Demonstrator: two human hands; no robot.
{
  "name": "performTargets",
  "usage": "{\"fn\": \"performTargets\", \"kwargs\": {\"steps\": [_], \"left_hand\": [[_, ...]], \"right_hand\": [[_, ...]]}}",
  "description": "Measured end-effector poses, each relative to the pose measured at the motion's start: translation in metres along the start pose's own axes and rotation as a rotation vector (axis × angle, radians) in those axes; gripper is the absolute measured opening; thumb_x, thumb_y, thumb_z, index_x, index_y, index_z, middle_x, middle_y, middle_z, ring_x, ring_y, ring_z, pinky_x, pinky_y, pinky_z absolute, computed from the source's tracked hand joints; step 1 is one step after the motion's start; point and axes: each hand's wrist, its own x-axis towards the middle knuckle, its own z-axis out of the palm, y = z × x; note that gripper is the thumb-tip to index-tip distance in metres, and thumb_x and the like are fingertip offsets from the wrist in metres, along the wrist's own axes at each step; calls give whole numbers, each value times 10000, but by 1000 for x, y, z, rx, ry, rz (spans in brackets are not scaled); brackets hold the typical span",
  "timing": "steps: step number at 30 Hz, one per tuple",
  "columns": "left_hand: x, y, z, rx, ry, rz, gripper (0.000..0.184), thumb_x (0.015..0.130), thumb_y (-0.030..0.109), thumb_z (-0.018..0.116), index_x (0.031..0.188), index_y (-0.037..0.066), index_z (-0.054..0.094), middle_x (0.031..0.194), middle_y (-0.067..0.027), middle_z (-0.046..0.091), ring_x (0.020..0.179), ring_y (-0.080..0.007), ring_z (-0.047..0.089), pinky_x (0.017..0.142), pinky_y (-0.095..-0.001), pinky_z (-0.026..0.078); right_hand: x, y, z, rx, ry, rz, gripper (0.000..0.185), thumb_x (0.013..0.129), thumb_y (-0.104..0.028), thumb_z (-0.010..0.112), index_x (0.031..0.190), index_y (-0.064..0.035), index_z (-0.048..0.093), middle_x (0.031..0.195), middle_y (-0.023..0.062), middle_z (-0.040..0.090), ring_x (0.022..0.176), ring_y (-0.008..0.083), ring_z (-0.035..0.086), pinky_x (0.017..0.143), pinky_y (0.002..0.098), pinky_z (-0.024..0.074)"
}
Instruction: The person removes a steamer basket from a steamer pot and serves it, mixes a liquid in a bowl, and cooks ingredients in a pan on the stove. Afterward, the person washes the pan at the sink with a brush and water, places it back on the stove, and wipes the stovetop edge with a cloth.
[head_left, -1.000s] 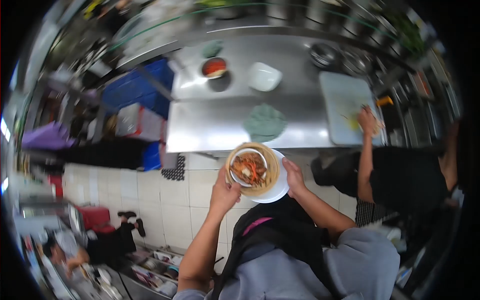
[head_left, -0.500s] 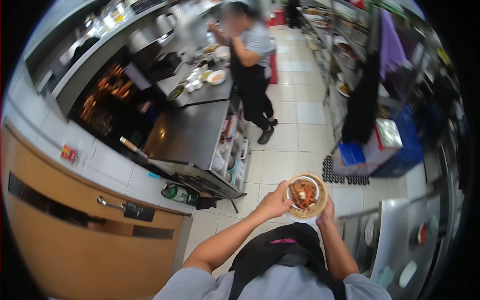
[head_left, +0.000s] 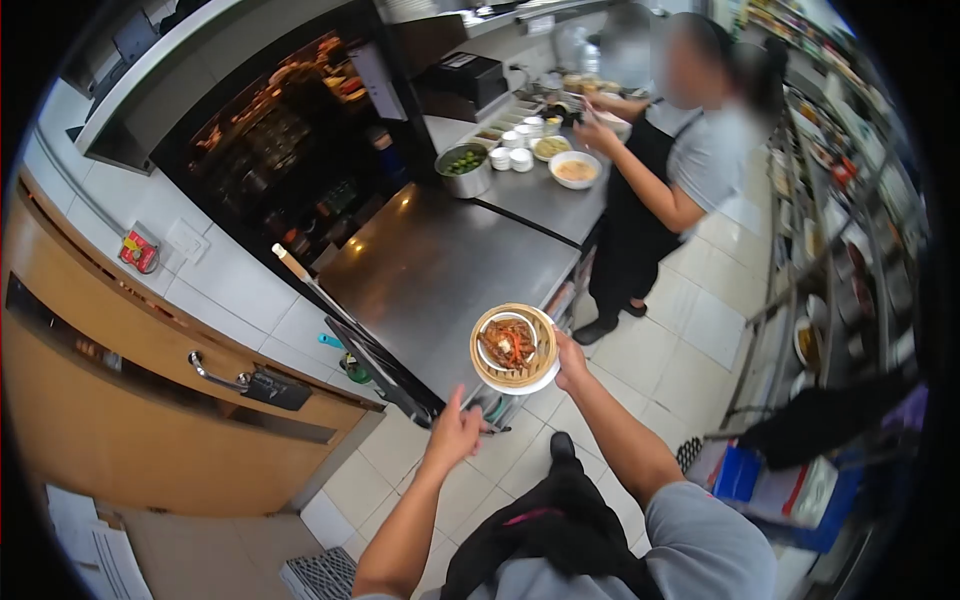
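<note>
A round bamboo steamer basket (head_left: 544,366) rests on a white plate (head_left: 548,380), in front of me at the corner of the steel counter. Inside it sits a small white dish (head_left: 484,345) of brown, sauced food (head_left: 508,343) with orange-red strips on top. My right hand (head_left: 570,362) grips the plate by its right edge; some of its fingers are hidden beneath. Apart from the plate, to its lower left, my left hand (head_left: 457,437) is empty, with the index finger stretched out.
The steel counter (head_left: 420,270) stands below a dark pass-through window. A pot of green food (head_left: 465,170), white cups (head_left: 520,158) and a bowl (head_left: 575,170) line its far part. A co-worker (head_left: 650,180) stands alongside. Shelves (head_left: 830,240) run along the right; a wooden door (head_left: 150,400) is at left.
My left hand has let go of the steamer basket and moved away to the lower left. The right hand has carried basket and plate towards the counter. My view has turned left.
</note>
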Motion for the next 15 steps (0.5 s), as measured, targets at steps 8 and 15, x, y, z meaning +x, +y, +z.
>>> {"fn": "performTargets", "kwargs": {"steps": [8, 15], "left_hand": [[-98, -164, -14, 232, 89, -348, 460, 949, 357, 619, 1358, 150, 590, 950, -161, 730, 859, -266, 723, 795, -371, 570], [-287, -366, 27, -342, 524, -870, 364, 979, 436, 538, 1174, 141, 624, 1095, -145, 662, 974, -288, 618, 995, -584, 454]], "right_hand": [[188, -49, 38, -297, 59, 246, 467, 1021, -309, 542, 1384, -17, 516, 1310, 148, 621, 1175, 271, 625, 1040, 453, 495], [264, -22, 14, -267, 48, 311, 478, 1054, -344, 467, 1400, -15, 496, 1346, 162, 599, 1214, 300, 603, 1074, 437, 468]]}}
